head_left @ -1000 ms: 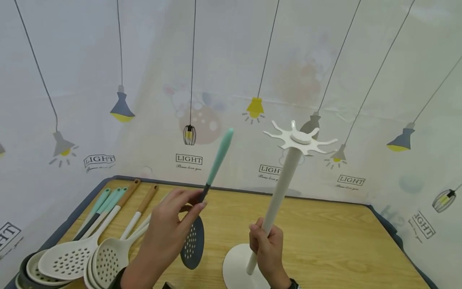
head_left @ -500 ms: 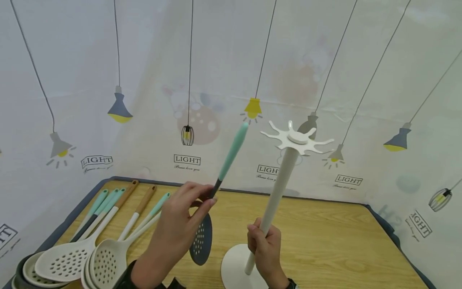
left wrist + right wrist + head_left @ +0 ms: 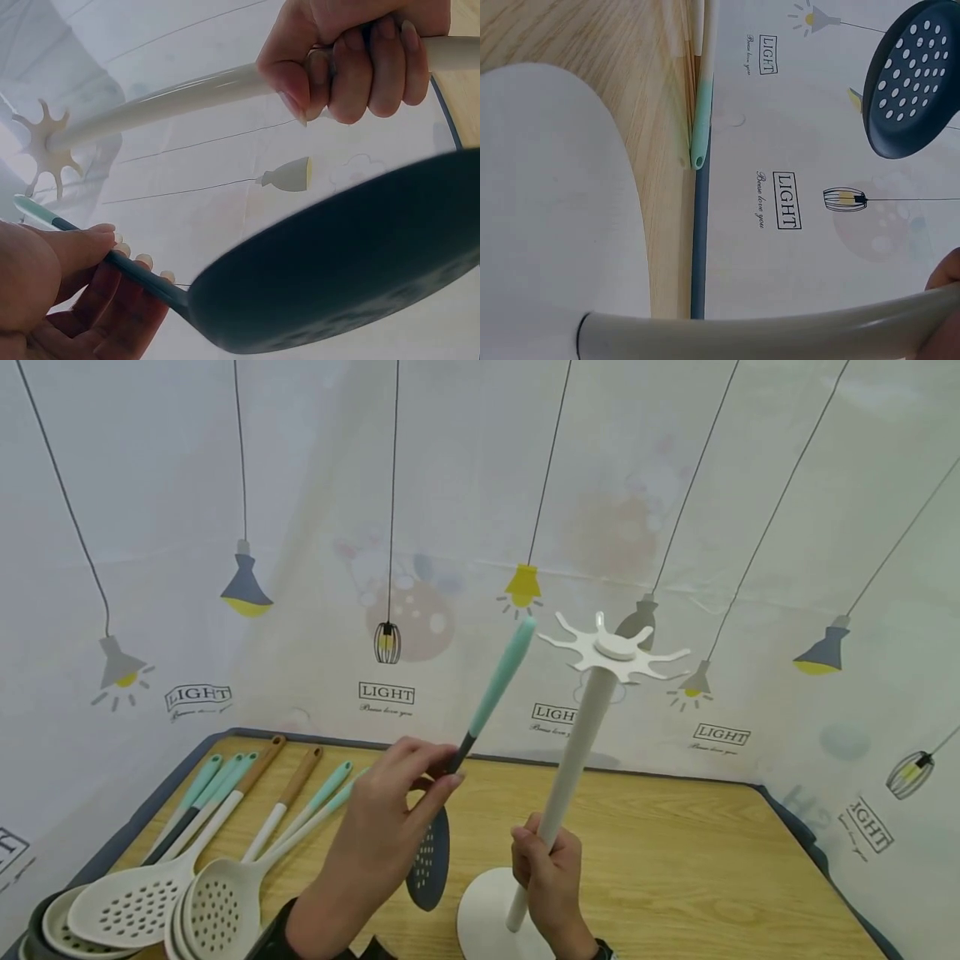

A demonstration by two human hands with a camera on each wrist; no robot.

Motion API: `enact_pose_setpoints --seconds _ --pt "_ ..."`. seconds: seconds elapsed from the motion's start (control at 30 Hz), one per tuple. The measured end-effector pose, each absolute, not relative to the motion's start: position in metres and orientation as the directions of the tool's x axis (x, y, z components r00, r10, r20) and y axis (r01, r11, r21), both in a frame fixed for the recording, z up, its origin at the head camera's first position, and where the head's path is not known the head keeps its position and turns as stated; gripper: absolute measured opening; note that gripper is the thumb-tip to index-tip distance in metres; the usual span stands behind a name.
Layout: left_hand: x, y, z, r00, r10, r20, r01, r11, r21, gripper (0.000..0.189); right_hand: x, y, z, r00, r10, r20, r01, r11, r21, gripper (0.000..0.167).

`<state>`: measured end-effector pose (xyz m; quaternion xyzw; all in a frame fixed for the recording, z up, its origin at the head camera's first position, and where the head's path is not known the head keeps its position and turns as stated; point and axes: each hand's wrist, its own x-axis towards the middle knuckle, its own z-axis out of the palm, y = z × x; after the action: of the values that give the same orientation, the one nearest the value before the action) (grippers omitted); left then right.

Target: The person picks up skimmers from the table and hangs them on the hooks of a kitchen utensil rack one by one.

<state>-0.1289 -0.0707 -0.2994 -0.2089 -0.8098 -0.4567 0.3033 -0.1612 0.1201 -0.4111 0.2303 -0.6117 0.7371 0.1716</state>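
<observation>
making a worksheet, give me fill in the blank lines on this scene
The left hand holds a dark spoon dotted with small ____.
The right hand grips a stand coloured ____.
On the table, more utensils lie on the ____ side.
The boxed word on the wall is ____.

Missing words: holes; white; left; LIGHT

Dark blue-grey round perforated skimmer head (image 3: pixel 913 79): smooth, silicone- or nylon-like, low sheen. Mint-green tapered handle (image 3: pixel 502 678): smooth, matt, plastic or silicone by look. White cylindrical pole (image 3: pixel 161 109): smooth, glossy streak along its length; metal or plastic undetermined. White star-shaped hook piece (image 3: pixel 615 647): smooth, plastic-looking. White round flat base (image 3: pixel 555 187): smooth, matt. Brown wooden-looking utensil handles (image 3: pixel 260 764): smooth, dull. White perforated turner (image 3: pixel 129 902): smooth, plastic-like. Pale yellow wood-grain tabletop (image 3: pixel 690 843): satin; solid or printed, cannot tell. White printed backdrop sheet (image 3: pixel 465 468): creased; cloth or film unclear.
</observation>
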Motion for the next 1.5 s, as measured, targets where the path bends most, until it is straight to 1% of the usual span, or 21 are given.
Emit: enact_pose_setpoints --seconds 0.23,0.77,1.03,1.27,1.5 --pt "-0.129 -0.067 -0.300 -0.697 0.068 0.714 0.652 0.475 0.591 0.020 -0.161 0.120 -0.411 -0.836 -0.027 0.548 -0.534 -0.192 -0.823 0.032" --pt "-0.130 -0.060 -0.303 -0.702 0.083 0.707 0.652 0.474 0.592 0.021 -0.161 0.121 -0.411 -0.813 -0.039 0.581 -0.561 -0.215 -0.800 0.031" --pt "-0.132 -0.056 -0.305 -0.723 0.097 0.684 0.641 0.462 0.613 0.019 -0.161 0.121 -0.411 -0.812 -0.041 0.582 -0.564 -0.202 -0.801 0.032" --pt "-0.133 -0.053 -0.308 -0.694 0.083 0.715 0.667 0.447 0.596 0.019 -0.161 0.121 -0.412 -0.816 -0.040 0.576 -0.560 -0.192 -0.806 0.032" --pt "-0.133 -0.050 -0.308 -0.697 0.101 0.710 0.673 0.436 0.598 0.022 -0.160 0.120 -0.409 -0.828 -0.029 0.560 -0.545 -0.187 -0.817 0.032"
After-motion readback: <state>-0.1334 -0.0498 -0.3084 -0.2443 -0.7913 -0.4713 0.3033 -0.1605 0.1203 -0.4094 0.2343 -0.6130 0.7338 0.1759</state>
